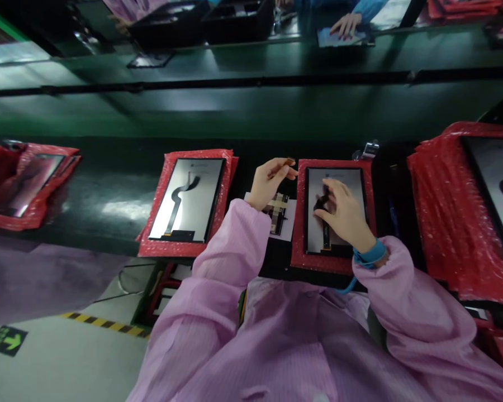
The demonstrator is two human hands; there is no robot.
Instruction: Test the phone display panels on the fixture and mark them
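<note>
A display panel (352,184) lies back-up on a red bubble-wrap sheet (299,234) in front of me. My right hand (343,215) rests on it, fingers bent and pressing on its black flex cable (326,237). My left hand (270,181) hovers just left of the panel, pinching a small amber strip of tape (289,162) between thumb and fingers. Under that hand lies a white sheet (289,218) carrying more amber strips. A blue wrist strap (371,254) circles my right wrist.
A second panel (188,198) with a curved black cable lies on red wrap to the left. A stack of red-wrapped panels (456,223) sits at right, another (25,184) at far left. A green conveyor (235,106) runs behind; another person's hand (346,23) rests across it.
</note>
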